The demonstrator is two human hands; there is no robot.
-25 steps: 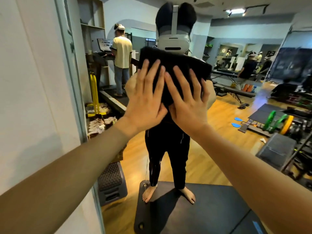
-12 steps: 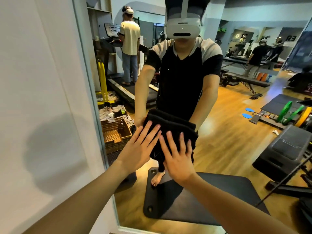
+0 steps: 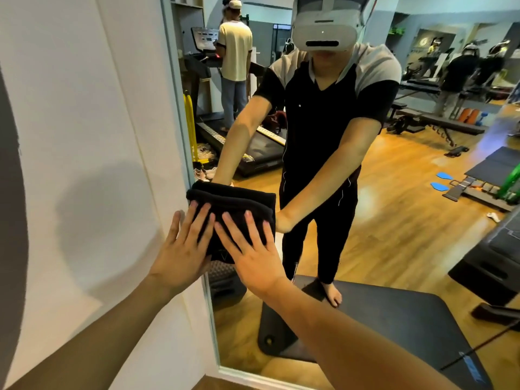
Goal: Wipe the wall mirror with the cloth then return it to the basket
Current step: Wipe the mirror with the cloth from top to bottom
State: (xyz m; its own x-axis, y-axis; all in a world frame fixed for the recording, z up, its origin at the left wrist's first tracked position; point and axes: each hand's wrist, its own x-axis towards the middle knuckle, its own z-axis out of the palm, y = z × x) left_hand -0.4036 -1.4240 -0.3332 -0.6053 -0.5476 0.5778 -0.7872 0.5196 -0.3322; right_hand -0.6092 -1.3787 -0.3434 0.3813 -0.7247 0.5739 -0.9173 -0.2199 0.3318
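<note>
**A:** Nearest the lens, what did you have?

**B:** My two bare forearms rose from the bottom edge. My left hand (image 3: 180, 249) and right hand (image 3: 253, 251) lay flat, fingers straight and spread, gripping nothing, only pressing the folded black terry cloth (image 3: 233, 204) against the frameless wall mirror (image 3: 394, 249), centre-left of the frame. The left hand's outer fingers overhung the mirror's edge onto the white painted wall (image 3: 84, 136).

**A:** How would that cloth handle?

**B:** Soft, light and limp, I judged. Flat palms suited wiping; to carry it I would pinch the thick folded top edge so the layers did not drop open.

**A:** And against half a second before?

**B:** The cloth had slid left to the mirror's edge, and the view had dipped. The woven basket reflected there earlier was no longer visible.

**A:** Farther off?

**B:** In the reflection, the black floor mat (image 3: 394, 319), then the treadmill (image 3: 253, 153) in the upper left.
</note>
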